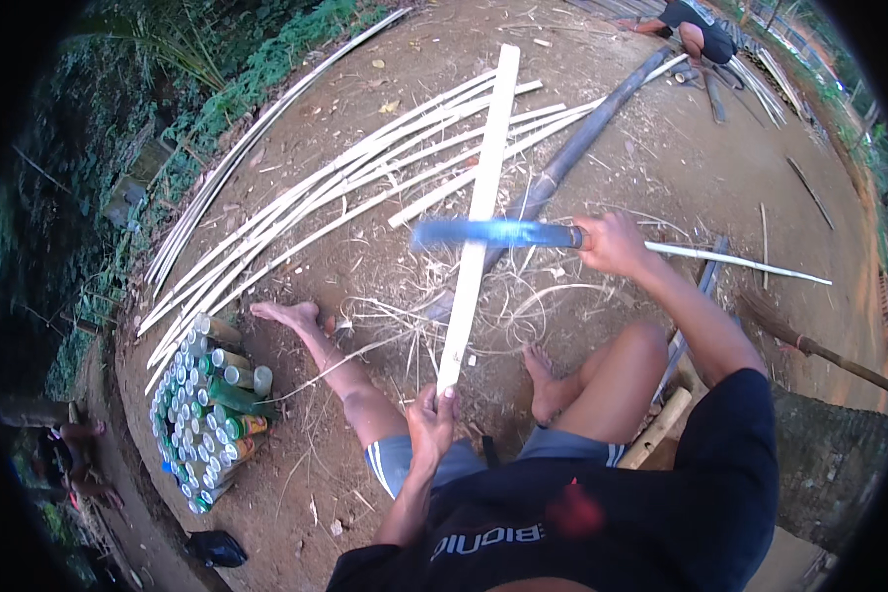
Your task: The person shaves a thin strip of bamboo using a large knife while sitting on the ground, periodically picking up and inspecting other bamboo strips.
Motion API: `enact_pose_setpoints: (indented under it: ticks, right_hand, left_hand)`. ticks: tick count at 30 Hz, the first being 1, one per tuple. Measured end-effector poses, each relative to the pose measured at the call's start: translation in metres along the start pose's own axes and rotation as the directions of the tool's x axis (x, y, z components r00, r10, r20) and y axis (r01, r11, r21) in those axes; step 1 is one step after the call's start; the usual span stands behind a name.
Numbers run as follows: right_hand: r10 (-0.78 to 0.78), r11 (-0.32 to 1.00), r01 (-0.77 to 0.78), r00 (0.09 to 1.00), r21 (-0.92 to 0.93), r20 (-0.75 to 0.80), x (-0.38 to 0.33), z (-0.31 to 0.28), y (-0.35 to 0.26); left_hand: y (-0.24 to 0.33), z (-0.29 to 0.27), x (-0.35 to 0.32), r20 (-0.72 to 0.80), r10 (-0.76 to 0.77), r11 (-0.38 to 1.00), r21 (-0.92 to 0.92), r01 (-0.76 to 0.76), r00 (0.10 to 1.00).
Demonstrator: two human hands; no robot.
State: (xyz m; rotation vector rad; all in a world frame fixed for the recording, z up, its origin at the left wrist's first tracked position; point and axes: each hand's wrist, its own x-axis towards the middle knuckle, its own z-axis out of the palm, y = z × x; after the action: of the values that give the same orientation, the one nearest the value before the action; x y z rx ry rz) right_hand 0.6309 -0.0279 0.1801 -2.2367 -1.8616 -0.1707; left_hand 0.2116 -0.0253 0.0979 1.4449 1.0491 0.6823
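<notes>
The left hand (pixel 430 424) grips a long pale strip (pixel 462 321) by its near end, apparently steadying it above the dark pole (pixel 589 143); the right hand (pixel 612 244), clenched behind a blurred blade (pixel 528 233), holds it crosswise over the strip, presumably well apart from the left for safety.

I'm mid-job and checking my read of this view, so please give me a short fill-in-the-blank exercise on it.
The left hand grips the ____ end (near or far) of the pale strip.
The right hand holds the knife by its ____ (blade or handle).
The broom lies on the person's ____ side (left or right).

Missing words: near; handle; right.
</notes>
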Motion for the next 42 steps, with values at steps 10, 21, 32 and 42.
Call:
enact_pose_setpoints:
  ticks: [10, 21, 32, 42]
  right_hand:
    - [0.198, 0.979, -0.196, 0.980, 0.058, -0.033, 0.050, -0.041, 0.056]
    - [0.559, 0.827, -0.556, 0.800, 0.080, -0.217, 0.129, -0.056, 0.153]
    - [0.429, -0.204, -0.719, 0.544, 0.665, 0.721, -0.033, 0.164, 0.030]
    - [0.466, 0.563, -0.810, 0.475, 0.164, 0.746, -0.141, 0.269, -0.086]
  left_hand:
    - [0.003, 0.006, -0.017, 0.032, -0.071, 0.997, 0.033, 0.070, 0.997]
    - [-0.008, 0.013, -0.018, 0.089, -0.040, 0.999, -0.032, 0.043, 0.995]
    - [-0.018, -0.056, 0.039, 0.634, -0.214, 0.594, -0.520, 0.614, 0.743]
    - [-0.031, -0.090, 0.051, 0.813, -0.255, 0.423, -0.393, 0.816, 0.523]
